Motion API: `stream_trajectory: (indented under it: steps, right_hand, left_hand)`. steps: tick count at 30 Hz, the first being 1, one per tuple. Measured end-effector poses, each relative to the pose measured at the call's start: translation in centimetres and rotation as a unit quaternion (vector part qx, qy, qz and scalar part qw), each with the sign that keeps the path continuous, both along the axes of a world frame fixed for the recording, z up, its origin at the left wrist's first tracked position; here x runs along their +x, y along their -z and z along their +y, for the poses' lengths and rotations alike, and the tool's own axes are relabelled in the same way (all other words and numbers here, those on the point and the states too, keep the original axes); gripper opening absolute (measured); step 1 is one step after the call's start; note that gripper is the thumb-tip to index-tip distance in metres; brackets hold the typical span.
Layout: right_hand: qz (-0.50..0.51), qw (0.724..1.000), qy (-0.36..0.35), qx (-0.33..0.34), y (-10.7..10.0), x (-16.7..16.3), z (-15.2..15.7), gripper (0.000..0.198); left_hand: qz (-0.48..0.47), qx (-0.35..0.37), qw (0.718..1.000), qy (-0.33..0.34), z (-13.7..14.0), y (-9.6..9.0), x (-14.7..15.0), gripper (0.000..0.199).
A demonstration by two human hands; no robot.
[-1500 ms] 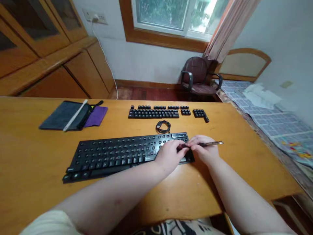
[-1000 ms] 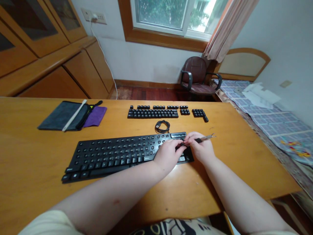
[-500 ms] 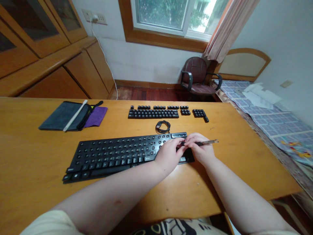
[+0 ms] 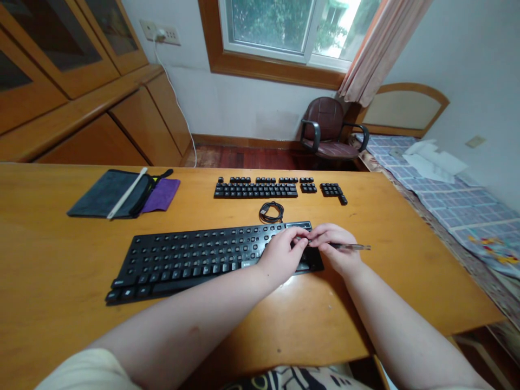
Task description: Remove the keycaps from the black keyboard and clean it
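Observation:
A black keyboard lies in front of me, with most of its upper rows stripped of keycaps and their small square mounts bare. Its lowest rows still carry caps. Over its right end my right hand is closed around a thin, pen-like tool, whose brownish end sticks out to the right. My left hand is pinched at the tool's other end, fingertips almost meeting those of the right. Whatever lies between the left fingers is hidden.
Removed keycaps stand in rows near the table's far edge. A coiled cable sits behind the keyboard. At the left lie a grey pouch, a white stick across it, and a purple cloth. Beyond is an armchair.
The tool's outer end has moved slightly right and down, with my right hand shifting a little. My left hand stays pinched over the keyboard's right end. The view has tilted slightly.

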State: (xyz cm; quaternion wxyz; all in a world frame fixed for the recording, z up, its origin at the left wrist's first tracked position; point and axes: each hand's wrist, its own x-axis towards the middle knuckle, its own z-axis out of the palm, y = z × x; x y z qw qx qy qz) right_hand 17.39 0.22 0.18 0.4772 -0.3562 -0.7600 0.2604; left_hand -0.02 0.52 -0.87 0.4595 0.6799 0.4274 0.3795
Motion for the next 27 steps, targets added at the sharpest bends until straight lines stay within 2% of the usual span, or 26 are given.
stream_trajectory:
  steps: [3,5,8,10,12,14,21,23,24,26,27]
  right_hand:
    - [0.009,1.0,-0.012,-0.012,0.1,0.0,-0.2,0.041]
    - [0.014,1.0,0.006,-0.022,0.1,0.0,-0.3,0.046]
    - [-0.004,0.996,0.082,-0.017,0.1,0.3,0.0,0.039]
    - [-0.055,0.993,0.106,-0.02,-0.1,0.6,0.3,0.029]
    - [-0.121,0.989,0.08,-0.036,-0.2,0.9,0.6,0.023]
    - [-0.163,0.985,0.043,-0.044,-0.3,0.9,0.8,0.027]
    - [-0.182,0.982,0.038,-0.038,-0.3,1.0,0.8,0.018]
    - [-0.178,0.978,0.107,-0.027,-0.4,2.5,1.4,0.019]
    - [-0.173,0.969,0.174,-0.021,-0.3,3.6,1.9,0.02]
    - [-0.193,0.927,0.32,-0.03,0.2,5.9,3.1,0.026]
    - [-0.218,0.904,0.364,-0.057,0.6,7.1,3.7,0.027]
  left_hand:
    - [0.002,0.003,1.0,-0.022,0.0,0.0,0.0,0.019]
    - [-0.003,-0.007,0.999,-0.039,0.1,0.0,-0.1,0.02]
    - [-0.006,-0.022,0.999,-0.041,0.1,-0.2,-0.1,0.02]
    - [-0.004,-0.024,0.999,-0.037,0.0,-0.3,-0.1,0.02]
    - [-0.003,-0.024,0.999,-0.037,-0.1,-0.3,0.0,0.021]
    - [-0.006,-0.021,0.999,-0.033,-0.1,-0.1,0.0,0.022]
    - [-0.025,-0.033,0.999,-0.015,-0.1,0.4,0.2,0.029]
    - [-0.017,-0.03,0.999,-0.021,-0.2,0.3,0.2,0.033]
    - [-0.011,-0.027,0.999,-0.025,-0.2,0.2,0.2,0.034]
    - [0.0,-0.024,0.999,-0.028,-0.3,0.0,0.1,0.034]
    - [0.005,-0.024,0.999,-0.026,-0.3,-0.1,0.1,0.032]
